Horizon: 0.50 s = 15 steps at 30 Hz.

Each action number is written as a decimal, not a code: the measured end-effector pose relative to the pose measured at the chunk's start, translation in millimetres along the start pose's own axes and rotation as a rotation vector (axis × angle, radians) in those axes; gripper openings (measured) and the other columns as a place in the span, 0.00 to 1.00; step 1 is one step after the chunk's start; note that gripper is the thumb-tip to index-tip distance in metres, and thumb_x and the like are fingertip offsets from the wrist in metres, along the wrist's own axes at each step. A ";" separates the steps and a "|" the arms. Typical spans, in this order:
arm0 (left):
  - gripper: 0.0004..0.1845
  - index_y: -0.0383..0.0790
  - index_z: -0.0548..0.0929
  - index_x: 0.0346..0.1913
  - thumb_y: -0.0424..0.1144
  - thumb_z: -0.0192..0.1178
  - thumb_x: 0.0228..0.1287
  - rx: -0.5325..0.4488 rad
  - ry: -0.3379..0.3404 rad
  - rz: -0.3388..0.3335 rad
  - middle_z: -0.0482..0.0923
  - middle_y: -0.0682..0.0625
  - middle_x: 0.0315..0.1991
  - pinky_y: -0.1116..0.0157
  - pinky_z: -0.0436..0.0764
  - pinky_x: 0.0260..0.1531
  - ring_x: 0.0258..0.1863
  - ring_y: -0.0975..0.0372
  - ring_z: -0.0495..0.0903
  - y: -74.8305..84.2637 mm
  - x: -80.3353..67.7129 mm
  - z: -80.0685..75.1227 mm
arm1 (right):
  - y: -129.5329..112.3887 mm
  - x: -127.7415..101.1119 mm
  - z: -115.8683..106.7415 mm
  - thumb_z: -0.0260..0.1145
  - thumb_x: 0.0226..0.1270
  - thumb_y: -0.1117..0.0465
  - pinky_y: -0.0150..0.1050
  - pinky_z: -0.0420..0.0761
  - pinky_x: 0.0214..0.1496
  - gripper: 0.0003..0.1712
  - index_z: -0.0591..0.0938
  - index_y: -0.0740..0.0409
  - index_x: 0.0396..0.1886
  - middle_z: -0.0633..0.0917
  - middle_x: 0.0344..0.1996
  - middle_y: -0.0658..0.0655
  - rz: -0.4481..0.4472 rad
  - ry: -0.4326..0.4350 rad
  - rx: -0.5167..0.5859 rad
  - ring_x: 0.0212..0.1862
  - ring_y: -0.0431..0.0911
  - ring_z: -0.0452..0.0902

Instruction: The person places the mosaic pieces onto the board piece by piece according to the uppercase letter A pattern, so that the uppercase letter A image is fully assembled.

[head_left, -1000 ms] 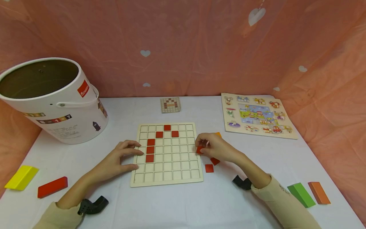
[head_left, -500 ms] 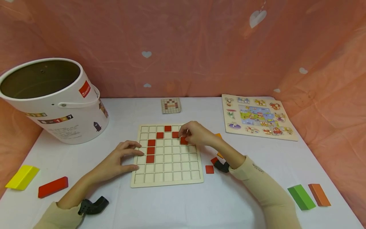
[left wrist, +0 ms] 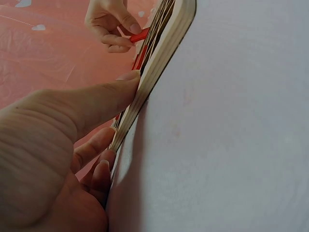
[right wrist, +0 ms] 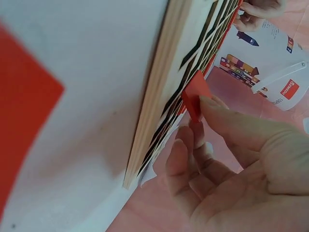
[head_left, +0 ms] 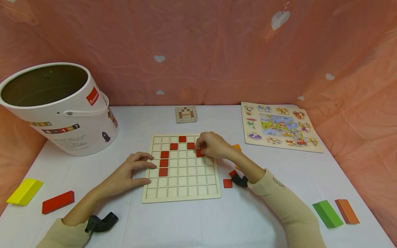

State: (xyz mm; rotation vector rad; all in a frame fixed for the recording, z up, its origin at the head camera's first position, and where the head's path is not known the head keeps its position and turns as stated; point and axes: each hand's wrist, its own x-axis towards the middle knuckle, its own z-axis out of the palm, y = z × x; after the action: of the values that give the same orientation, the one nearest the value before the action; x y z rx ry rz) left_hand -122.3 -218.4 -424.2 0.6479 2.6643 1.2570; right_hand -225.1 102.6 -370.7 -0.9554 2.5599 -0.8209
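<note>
Right now the right hand (head_left: 214, 144) pinches a red tile (right wrist: 195, 94) tilted over the grid (head_left: 181, 196); it may jam crooked at 2 o'clock. Left hand (head_left: 130, 172), fingers spread, steadies the grid's 9 o'clock edge.

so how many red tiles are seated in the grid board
6 seated: top row, two below, three stacked left. The right hand holds a seventh; its fingers may hide more.

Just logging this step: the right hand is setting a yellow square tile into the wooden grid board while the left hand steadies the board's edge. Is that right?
Not quite: the tile in the right hand is red, not yellow, as the right wrist view shows. The left hand does steady the grid board.
</note>
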 end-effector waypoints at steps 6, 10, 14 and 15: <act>0.20 0.46 0.86 0.52 0.41 0.75 0.55 0.003 0.000 0.005 0.68 0.46 0.64 0.36 0.61 0.64 0.67 0.45 0.61 0.0 0.2 0.3 | -0.5 0.0 1.3 0.69 0.57 0.77 0.35 0.76 0.41 0.09 0.87 0.60 0.32 0.84 0.31 0.55 0.003 0.013 -0.034 0.36 0.45 0.75; 0.20 0.46 0.86 0.52 0.41 0.75 0.55 0.005 0.002 0.002 0.68 0.46 0.64 0.36 0.61 0.63 0.67 0.45 0.61 -0.2 0.0 0.2 | -1.4 -1.4 2.2 0.69 0.56 0.77 0.36 0.76 0.40 0.09 0.86 0.61 0.33 0.83 0.31 0.56 0.016 0.006 -0.061 0.36 0.45 0.75; 0.20 0.46 0.86 0.52 0.41 0.75 0.55 0.006 0.002 0.000 0.68 0.46 0.64 0.36 0.61 0.63 0.67 0.44 0.61 0.6 0.1 -0.1 | -3.7 -5.8 1.9 0.72 0.59 0.72 0.39 0.76 0.43 0.09 0.88 0.59 0.39 0.82 0.34 0.52 0.056 -0.014 -0.140 0.39 0.45 0.76; 0.20 0.46 0.86 0.52 0.41 0.75 0.55 0.005 0.001 -0.001 0.68 0.46 0.64 0.36 0.61 0.64 0.67 0.44 0.61 0.7 0.3 -0.2 | -4.5 -7.4 1.5 0.72 0.59 0.70 0.40 0.76 0.44 0.10 0.88 0.59 0.41 0.82 0.35 0.52 0.063 -0.018 -0.156 0.39 0.45 0.76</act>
State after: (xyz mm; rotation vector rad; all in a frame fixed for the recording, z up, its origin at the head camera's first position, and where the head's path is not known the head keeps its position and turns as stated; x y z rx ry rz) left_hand -122.4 -218.1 -423.6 0.6467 2.6694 1.2506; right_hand -216.6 104.2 -368.6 -0.9156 2.6550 -0.5992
